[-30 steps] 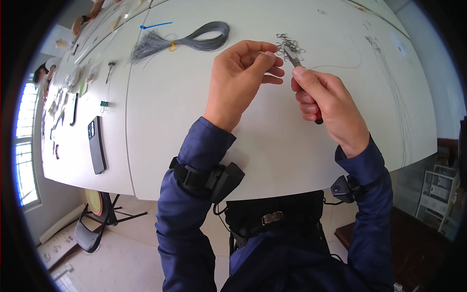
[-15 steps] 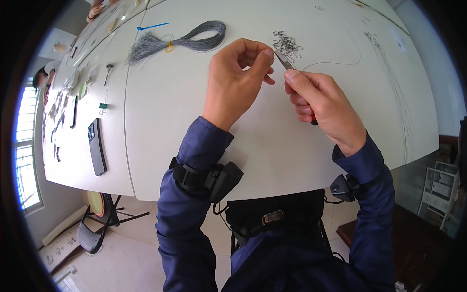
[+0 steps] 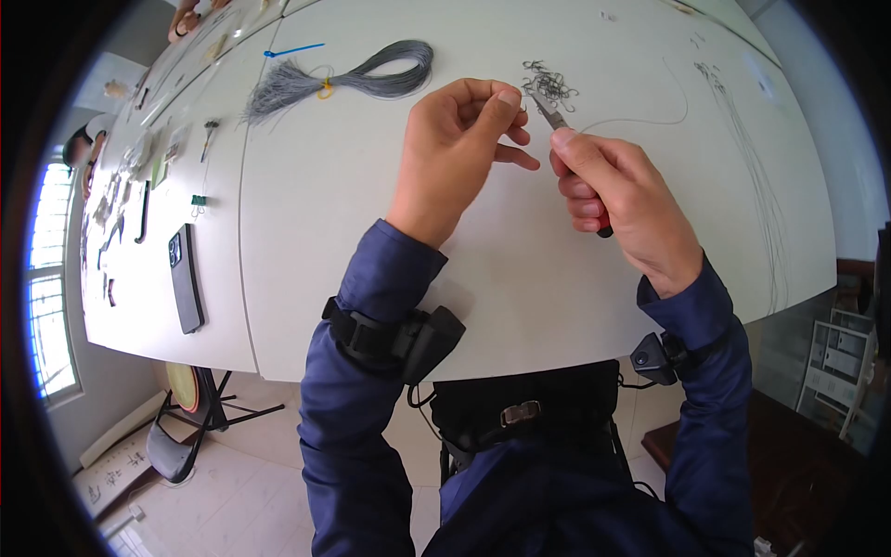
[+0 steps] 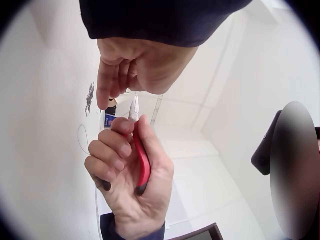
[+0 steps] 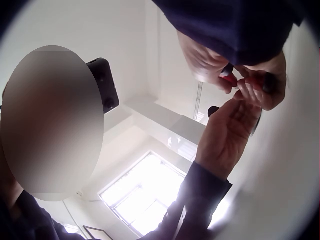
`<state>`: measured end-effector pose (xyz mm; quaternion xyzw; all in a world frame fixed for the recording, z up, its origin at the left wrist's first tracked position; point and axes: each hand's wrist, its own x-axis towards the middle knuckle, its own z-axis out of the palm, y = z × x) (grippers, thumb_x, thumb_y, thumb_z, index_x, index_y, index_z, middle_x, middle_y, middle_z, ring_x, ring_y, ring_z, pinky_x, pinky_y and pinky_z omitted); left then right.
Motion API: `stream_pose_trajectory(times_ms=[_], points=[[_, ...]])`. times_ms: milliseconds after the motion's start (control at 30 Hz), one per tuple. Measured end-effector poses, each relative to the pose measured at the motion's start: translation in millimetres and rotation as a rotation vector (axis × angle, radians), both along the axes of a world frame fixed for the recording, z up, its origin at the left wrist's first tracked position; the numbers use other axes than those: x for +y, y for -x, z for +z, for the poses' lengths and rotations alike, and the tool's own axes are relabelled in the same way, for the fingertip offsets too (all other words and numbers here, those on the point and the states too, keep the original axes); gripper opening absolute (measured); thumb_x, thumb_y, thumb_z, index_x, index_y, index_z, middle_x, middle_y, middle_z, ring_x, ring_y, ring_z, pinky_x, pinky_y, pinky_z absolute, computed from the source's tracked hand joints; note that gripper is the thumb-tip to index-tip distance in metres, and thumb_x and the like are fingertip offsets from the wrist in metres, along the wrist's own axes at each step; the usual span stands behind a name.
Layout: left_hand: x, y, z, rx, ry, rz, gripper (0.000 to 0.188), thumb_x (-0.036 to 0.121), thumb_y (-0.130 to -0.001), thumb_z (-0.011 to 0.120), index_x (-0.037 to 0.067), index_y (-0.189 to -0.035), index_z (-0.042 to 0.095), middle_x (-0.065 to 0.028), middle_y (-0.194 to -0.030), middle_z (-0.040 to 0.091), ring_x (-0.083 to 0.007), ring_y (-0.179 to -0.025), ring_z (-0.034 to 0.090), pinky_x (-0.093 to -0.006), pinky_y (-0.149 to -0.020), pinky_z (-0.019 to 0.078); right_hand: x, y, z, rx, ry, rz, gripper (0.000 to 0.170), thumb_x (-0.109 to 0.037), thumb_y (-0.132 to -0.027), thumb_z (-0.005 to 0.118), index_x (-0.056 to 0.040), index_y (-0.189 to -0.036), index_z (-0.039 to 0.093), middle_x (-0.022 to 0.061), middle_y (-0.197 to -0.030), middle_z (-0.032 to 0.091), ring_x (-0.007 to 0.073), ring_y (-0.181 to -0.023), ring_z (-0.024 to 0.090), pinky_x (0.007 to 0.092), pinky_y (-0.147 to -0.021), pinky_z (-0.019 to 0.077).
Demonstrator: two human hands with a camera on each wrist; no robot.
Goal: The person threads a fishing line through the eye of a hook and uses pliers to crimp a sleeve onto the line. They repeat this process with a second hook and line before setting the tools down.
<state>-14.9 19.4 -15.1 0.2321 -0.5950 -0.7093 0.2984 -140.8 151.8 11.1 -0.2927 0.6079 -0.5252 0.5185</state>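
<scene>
My left hand pinches a tiny curved piece, apparently a fish hook, between thumb and index finger, most of it hidden by the fingertips. The other fingers extend loosely below. In my right hand I grip small pliers with red, black-ended handles. Their metal nose points up and left, just right of the left fingertips. Behind the nose lies a pile of dark fish hooks on the white table. From beside the pliers a thin line curves off to the right.
A bundle of grey line tied with yellow lies at the back left, near a blue cable tie. Long strands stretch along the right side. A phone and a green binder clip are on the left.
The pliers' nose came left to the left fingertips, then drew back slightly to the right. The left hand's lower fingers have spread out again since half a second ago.
</scene>
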Motion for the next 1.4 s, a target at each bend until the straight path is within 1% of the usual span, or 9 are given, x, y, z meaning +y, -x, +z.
stream_pose_trajectory(times_ms=[167,367,467,567,767,867,967,1167,1400], points=[[-8.6,-2.9,-3.2,0.171,-0.217,-0.144,0.024,0.016,-0.103,0.054,-0.005,-0.111,0.063,-0.0114,-0.101,0.067,-0.0201,-0.096,0.068,-0.0381,-0.091,0.0579,-0.3,2.8,0.5,0.004,0.012,-0.007,0.039,-0.038,-0.103,0.057,-0.0064,-0.079,0.054,-0.0082,-0.063,0.035,0.0023,-0.052,0.029,0.0223,-0.047,0.0258],[-12.0,-5.3,-4.4,0.223,-0.312,-0.195,0.024,0.015,-0.104,0.049,-0.004,-0.111,0.063,-0.0123,-0.104,0.067,-0.0223,-0.097,0.068,-0.0397,-0.092,0.0576,-0.1,3.6,0.8,-0.010,0.017,-0.011,0.039,-0.037,-0.103,0.057,-0.0061,-0.080,0.054,-0.0082,-0.063,0.036,0.0021,-0.051,0.029,0.0221,-0.047,0.0258],[-13.1,-5.8,-5.5,0.237,-0.327,-0.211,0.022,0.014,-0.103,0.051,-0.004,-0.111,0.063,-0.0124,-0.103,0.067,-0.0219,-0.097,0.068,-0.0389,-0.092,0.0579,-0.4,3.0,0.6,-0.008,0.013,-0.013,0.039,-0.037,-0.103,0.056,-0.0061,-0.080,0.054,-0.0082,-0.063,0.036,0.0020,-0.051,0.029,0.0219,-0.047,0.0258],[-10.7,-4.6,-5.5,0.179,-0.254,-0.186,0.020,0.013,-0.103,0.052,-0.003,-0.109,0.063,-0.0119,-0.102,0.067,-0.0215,-0.096,0.068,-0.0379,-0.091,0.0581,-0.3,1.4,1.4,-0.002,0.021,-0.019,0.039,-0.037,-0.103,0.056,-0.0061,-0.080,0.055,-0.0082,-0.063,0.036,0.0019,-0.051,0.029,0.0218,-0.047,0.0259],[-10.1,-5.3,-6.9,0.181,-0.254,-0.137,0.017,0.011,-0.103,0.052,-0.002,-0.108,0.063,-0.0105,-0.101,0.067,-0.0200,-0.093,0.068,-0.0374,-0.088,0.0589,-0.1,1.8,1.1,0.006,0.022,-0.001,0.040,-0.038,-0.103,0.056,-0.0060,-0.079,0.055,-0.0079,-0.063,0.036,0.0020,-0.051,0.029,0.0218,-0.047,0.0261],[-10.7,-4.4,-9.1,0.160,-0.229,-0.126,0.019,0.012,-0.102,0.054,-0.003,-0.111,0.063,-0.0104,-0.101,0.067,-0.0190,-0.093,0.068,-0.0371,-0.087,0.0590,-0.8,1.7,-0.1,0.015,0.023,-0.004,0.040,-0.038,-0.103,0.056,-0.0063,-0.079,0.055,-0.0078,-0.063,0.037,0.0023,-0.052,0.029,0.0220,-0.047,0.0264],[-5.9,-2.2,-4.9,0.105,-0.077,-0.019,0.024,0.014,-0.101,0.056,-0.004,-0.115,0.062,-0.0098,-0.102,0.067,-0.0182,-0.092,0.067,-0.0366,-0.087,0.0586,-0.3,3.1,2.4,0.006,0.016,0.013,0.040,-0.038,-0.103,0.056,-0.0066,-0.079,0.054,-0.0078,-0.063,0.037,0.0027,-0.052,0.030,0.0221,-0.048,0.0270],[-2.7,0.0,-1.2,-0.018,0.129,0.019,0.022,0.014,-0.098,0.063,-0.006,-0.108,0.065,-0.0083,-0.097,0.068,-0.0154,-0.087,0.067,-0.0339,-0.079,0.0605,-0.4,3.3,2.6,-0.005,0.013,0.011,0.039,-0.038,-0.103,0.056,-0.0074,-0.078,0.054,-0.0076,-0.063,0.037,0.0029,-0.052,0.030,0.0222,-0.048,0.0274],[1.5,2.7,-0.8,-0.037,0.083,0.081,0.019,0.012,-0.097,0.064,-0.006,-0.099,0.065,-0.0091,-0.085,0.067,-0.0159,-0.077,0.068,-0.0326,-0.074,0.0622,-0.4,1.6,1.0,-0.016,0.007,0.014,0.039,-0.038,-0.103,0.056,-0.0079,-0.078,0.053,-0.0076,-0.064,0.037,0.0029,-0.053,0.030,0.0224,-0.049,0.0272]])
